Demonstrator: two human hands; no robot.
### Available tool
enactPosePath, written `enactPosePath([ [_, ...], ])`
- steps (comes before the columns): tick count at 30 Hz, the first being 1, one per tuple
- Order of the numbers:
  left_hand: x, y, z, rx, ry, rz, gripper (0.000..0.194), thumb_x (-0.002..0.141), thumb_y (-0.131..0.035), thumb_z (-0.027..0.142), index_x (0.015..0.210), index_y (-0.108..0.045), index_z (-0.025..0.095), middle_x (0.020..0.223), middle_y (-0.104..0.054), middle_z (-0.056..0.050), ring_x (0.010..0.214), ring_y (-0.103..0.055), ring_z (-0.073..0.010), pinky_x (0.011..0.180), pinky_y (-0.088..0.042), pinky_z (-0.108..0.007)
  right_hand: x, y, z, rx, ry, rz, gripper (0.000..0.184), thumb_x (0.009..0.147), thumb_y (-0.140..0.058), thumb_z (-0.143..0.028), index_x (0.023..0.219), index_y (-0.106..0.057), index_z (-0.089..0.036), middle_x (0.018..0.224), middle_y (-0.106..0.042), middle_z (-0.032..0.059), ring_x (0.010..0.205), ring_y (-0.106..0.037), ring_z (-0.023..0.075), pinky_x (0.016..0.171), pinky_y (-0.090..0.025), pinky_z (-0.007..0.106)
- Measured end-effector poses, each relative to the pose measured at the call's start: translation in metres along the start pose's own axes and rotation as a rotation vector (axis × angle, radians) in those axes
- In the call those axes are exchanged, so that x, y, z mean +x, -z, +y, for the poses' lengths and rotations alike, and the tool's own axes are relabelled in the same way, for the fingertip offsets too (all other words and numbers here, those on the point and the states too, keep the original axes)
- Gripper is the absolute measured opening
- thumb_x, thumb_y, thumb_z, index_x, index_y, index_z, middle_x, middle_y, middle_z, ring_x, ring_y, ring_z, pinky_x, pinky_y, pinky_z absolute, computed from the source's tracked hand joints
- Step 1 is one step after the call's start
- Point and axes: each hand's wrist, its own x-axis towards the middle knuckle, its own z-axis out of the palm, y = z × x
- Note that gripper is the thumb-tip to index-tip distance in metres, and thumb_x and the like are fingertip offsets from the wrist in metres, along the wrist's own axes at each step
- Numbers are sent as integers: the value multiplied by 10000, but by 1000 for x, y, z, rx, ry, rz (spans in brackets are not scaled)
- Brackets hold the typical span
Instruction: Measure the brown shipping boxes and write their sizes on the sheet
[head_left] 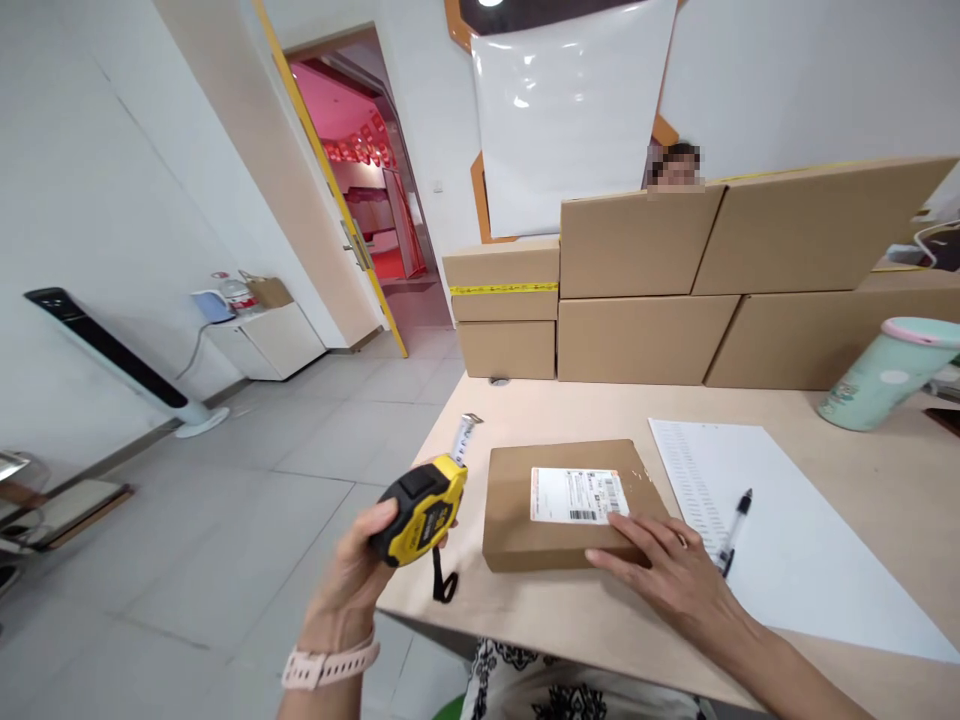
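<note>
My left hand (360,555) is wrapped round a black and yellow tape measure (421,512), held up at the table's left edge. A short length of its blade (463,440) sticks out at the top, and a black wrist strap (444,582) dangles below. Flat on the table lies a small brown cardboard box (517,548) with a white shipping label (551,493) on top. My right hand (664,560) rests on the box's near right corner, fingers stretched out and holding nothing.
White paper (795,540) with a black pen (736,530) on it lies right of the box. A mint tumbler (889,378) stands at the far right. Stacked cartons (645,340) line the table's back, with a person (675,167) behind them. Tiled floor lies left.
</note>
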Motion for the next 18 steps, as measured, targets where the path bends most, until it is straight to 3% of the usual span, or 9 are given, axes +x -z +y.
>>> enactPosePath([
  [2, 7, -6, 2, 117, 53, -167, 662, 657, -723, 457, 1259, -633, 197, 1097, -718, -106, 870, -666, -287, 681, -544, -346, 4, 7, 2, 155, -55, 55, 439, 914, -532, -104, 1270, -583, -355, 1243, -648, 63, 1103, -583, 243, 851, -455, 419],
  [5, 16, -27, 9, 289, 115, -389, 638, 672, -705, 415, 1263, -633, 186, 1153, -698, -98, 918, -645, -262, 746, -512, -325, 23, 25, 8, 471, -350, 109, 345, 941, -543, -214, 1265, -569, -327, 1212, -657, 65, 1083, -615, 241, 841, -515, 408],
  [7, 23, -46, 14, 393, 147, -522, 590, 696, -676, 387, 1252, -644, 190, 1179, -690, -85, 977, -627, -257, 816, -491, -334, 42, 40, 13, 668, -555, 45, 373, 944, -550, -303, 1315, -540, -338, 1271, -632, 67, 1094, -624, 237, 840, -543, 395],
  [9, 29, -64, 17, 521, 149, -620, 545, 724, -654, 363, 1247, -652, 211, 1214, -677, -64, 1045, -599, -246, 883, -461, -333, 63, 51, 16, 830, -620, -48, 460, 901, -608, -387, 1352, -531, -336, 1277, -635, 72, 1097, -626, 242, 861, -547, 401],
  [11, 36, -77, 19, 629, 156, -683, 528, 746, -647, 358, 1257, -648, 227, 1225, -672, -51, 1058, -588, -228, 907, -446, -323, 82, 58, 18, 952, -601, -116, 429, 850, -665, -429, 1261, -624, -313, 1168, -688, 69, 1020, -648, 233, 858, -544, 398],
  [14, 47, -85, 20, 676, 186, -758, 519, 785, -635, 391, 1277, -631, 225, 1226, -675, -55, 1044, -599, -218, 909, -454, -324, 98, 58, 22, 1072, -601, -144, 237, 834, -661, -467, 889, -751, -255, 875, -723, 50, 782, -647, 190, 728, -537, 344],
  [18, 59, -75, 27, 730, 161, -689, 481, 804, -642, 452, 1215, -671, 203, 1189, -695, -63, 1060, -613, -229, 922, -465, -325, 97, 53, 53, 1210, -811, -138, 319, 755, -722, -526, 715, -724, -210, 723, -686, 38, 686, -595, 167, 651, -491, 305],
])
